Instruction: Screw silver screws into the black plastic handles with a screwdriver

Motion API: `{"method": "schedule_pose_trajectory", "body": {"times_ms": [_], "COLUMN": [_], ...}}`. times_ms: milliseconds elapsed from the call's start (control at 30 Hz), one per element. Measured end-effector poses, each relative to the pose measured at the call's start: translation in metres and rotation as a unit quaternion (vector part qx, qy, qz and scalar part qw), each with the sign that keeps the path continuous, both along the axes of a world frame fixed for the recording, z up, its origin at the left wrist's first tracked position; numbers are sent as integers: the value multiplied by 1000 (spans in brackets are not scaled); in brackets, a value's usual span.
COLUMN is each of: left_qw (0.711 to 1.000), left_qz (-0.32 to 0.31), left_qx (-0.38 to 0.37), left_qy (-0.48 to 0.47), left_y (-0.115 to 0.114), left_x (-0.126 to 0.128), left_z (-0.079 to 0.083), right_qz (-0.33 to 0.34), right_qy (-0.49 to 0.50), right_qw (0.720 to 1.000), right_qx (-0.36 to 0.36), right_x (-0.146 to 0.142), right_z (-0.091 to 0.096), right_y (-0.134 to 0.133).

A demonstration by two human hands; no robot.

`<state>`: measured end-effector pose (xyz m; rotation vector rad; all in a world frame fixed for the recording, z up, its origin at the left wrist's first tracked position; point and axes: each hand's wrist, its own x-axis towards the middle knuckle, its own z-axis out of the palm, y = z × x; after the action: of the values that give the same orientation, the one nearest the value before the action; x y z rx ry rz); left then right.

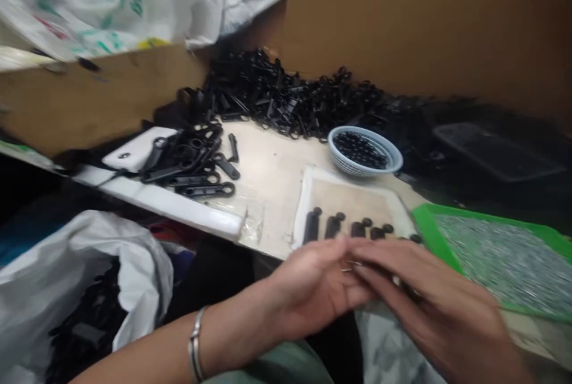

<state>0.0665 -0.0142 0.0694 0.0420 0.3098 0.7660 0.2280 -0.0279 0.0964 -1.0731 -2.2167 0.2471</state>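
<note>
My left hand (308,294) is turned palm up and cupped, with a few thin metal pins (348,269) at its fingers. Over it reaches my right hand (442,300), fingers bent together and their tips meeting the left hand. Blur and the fingers hide what the right hand grips. Just beyond both hands is a white-rimmed board (353,193) bearing a row of black plastic parts (333,226), each with a round end. Their lower ends are hidden by my hands.
A green tray (431,223) of metal pins lies at right. Behind the board stands a light blue basket (393,163) of small black pieces. Black plastic parts (286,98) are heaped at the back, more (192,163) at left. A white sack (143,265) holds black parts.
</note>
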Motion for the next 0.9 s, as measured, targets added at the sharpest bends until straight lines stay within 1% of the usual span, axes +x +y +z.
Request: {"method": "schedule_pose_trajectory", "body": {"times_ms": [33,100,200,267,367,433,533,633,700,800,833,900], "left_qw": [1000,999,1000,1000,1000,999,998,996,994,991,990,989], "left_qz": [18,32,15,11,-2,-18,-26,-28,-34,-47,-52,-63], "left_qx": [-9,-19,-20,-17,3,13,0,-14,-20,-24,-25,-28], "left_qy": [-12,-11,-2,2,17,32,56,83,107,124,126,128], "left_y": [1,3,4,2,0,-1,-2,-2,-1,-1,-1,-1], "left_x": [-3,-9,-14,-15,-15,-15,-18,-20,-21,-20,-19,-16], "left_z": [2,3,2,0,-3,-4,-3,1,4,4,4,3], "right_qz": [14,11,-44,-80,-108,-125,-157,-213,-263,-341,-357,-358], "right_qy": [-10,-4,27,57,105,129,147,135,130,107,91,48], "right_qw": [1000,999,991,980,958,947,941,942,937,920,917,924], "right_qx": [-8,-51,-126,-172,-243,-268,-261,-222,-191,-159,-151,-122], "right_x": [-4,-11,-13,-10,-6,-6,-6,3,18,50,61,80], "right_z": [4,9,9,6,2,1,1,3,5,6,6,3], "right_y": [1,5,7,7,5,5,4,1,0,3,5,12]}}
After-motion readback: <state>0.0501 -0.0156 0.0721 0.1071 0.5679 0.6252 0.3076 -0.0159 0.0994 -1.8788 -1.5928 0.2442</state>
